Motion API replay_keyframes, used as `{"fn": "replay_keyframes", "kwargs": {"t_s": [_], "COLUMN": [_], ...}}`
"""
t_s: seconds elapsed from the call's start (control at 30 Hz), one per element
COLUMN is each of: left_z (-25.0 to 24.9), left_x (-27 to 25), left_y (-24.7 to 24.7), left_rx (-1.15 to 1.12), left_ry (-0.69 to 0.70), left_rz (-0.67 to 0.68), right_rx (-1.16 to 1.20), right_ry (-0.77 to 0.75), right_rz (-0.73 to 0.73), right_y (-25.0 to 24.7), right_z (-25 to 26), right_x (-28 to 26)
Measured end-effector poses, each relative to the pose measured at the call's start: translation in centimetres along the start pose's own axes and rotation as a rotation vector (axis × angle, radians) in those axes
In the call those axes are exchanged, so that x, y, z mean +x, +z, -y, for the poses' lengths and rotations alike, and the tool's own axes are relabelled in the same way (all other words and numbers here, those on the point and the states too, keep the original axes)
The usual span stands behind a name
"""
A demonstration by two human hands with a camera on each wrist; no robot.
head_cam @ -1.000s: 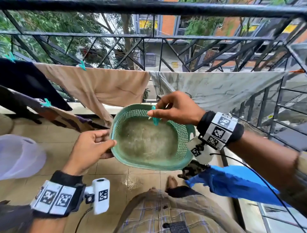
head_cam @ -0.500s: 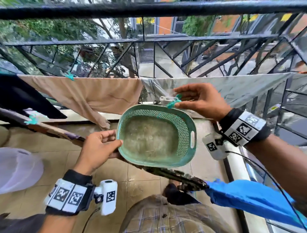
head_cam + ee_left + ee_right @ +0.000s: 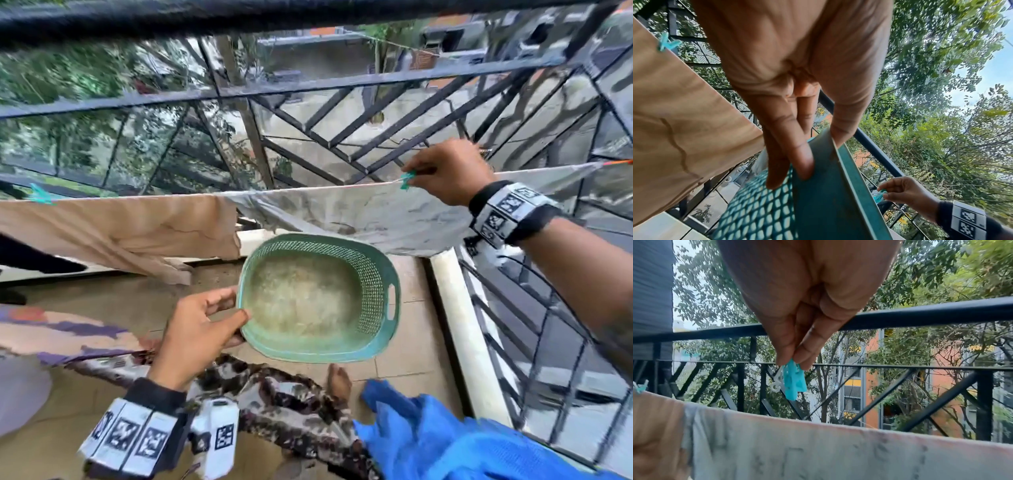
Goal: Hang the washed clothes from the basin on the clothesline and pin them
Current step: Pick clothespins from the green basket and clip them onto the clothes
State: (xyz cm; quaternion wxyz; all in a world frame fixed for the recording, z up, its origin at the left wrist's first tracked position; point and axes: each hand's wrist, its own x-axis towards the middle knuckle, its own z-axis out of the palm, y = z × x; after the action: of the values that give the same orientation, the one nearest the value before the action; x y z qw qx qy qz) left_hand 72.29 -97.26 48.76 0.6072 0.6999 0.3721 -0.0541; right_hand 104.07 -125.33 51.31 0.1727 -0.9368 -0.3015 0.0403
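Observation:
My left hand (image 3: 205, 329) grips the rim of a green perforated basin (image 3: 373, 294), thumb inside and fingers (image 3: 795, 159) under the rim (image 3: 844, 186); I see no clothes in it. My right hand (image 3: 442, 174) pinches a teal and white clothespin (image 3: 407, 180) just above the top edge of a pale grey cloth (image 3: 342, 212) draped over the line. In the right wrist view the clothespin (image 3: 793, 382) hangs from my fingertips a little above the grey cloth (image 3: 818, 447). A tan cloth (image 3: 120, 226) hangs to the left, pinned with a teal clothespin (image 3: 39, 197).
A black metal railing (image 3: 342, 82) runs behind the line and along the right side. A patterned cloth (image 3: 274, 404) and a blue garment (image 3: 445, 442) hang on a nearer line below. A dark garment (image 3: 30, 253) hangs at far left. My bare foot (image 3: 339, 380) stands on the tiled floor.
My right hand lifted the clothespin out of the basin and carried it up and to the right, to the top edge of the grey cloth. The left hand still holds the basin.

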Motion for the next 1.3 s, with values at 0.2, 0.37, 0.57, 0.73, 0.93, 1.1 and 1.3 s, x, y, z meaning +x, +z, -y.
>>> {"fn": "replay_keyframes", "kwargs": {"t_s": [0.2, 0.37, 0.57, 0.73, 0.93, 1.1, 1.3], "left_z": [-0.1, 0.0, -0.6, -0.8, 0.0, 0.8, 1.5], "left_x": [2.9, 4.4, 5.4, 5.6, 5.4, 4.8, 3.4], "left_y": [3.6, 4.7, 4.6, 4.4, 3.8, 3.3, 1.9], "left_rx": [-0.006, 0.014, 0.019, 0.015, 0.008, -0.007, -0.066], "left_ry": [-0.068, -0.108, -0.125, -0.113, -0.104, -0.084, -0.038], "left_rz": [-0.011, -0.021, -0.008, -0.022, -0.023, -0.030, -0.019], "right_rx": [-0.040, 0.004, 0.037, 0.116, 0.102, 0.048, 0.007], "right_ry": [-0.009, -0.025, 0.018, -0.002, -0.032, -0.008, 0.006], "right_rz": [0.097, 0.103, 0.188, 0.235, 0.252, 0.219, 0.091], "right_y": [3.9, 5.1, 5.3, 5.2, 5.5, 4.7, 2.3], "right_z": [-5.2, -6.8, -7.3, -7.5, -7.9, -7.7, -4.9], "right_x": [4.7, 5.6, 6.1, 6.0, 5.6, 5.2, 3.2]}}
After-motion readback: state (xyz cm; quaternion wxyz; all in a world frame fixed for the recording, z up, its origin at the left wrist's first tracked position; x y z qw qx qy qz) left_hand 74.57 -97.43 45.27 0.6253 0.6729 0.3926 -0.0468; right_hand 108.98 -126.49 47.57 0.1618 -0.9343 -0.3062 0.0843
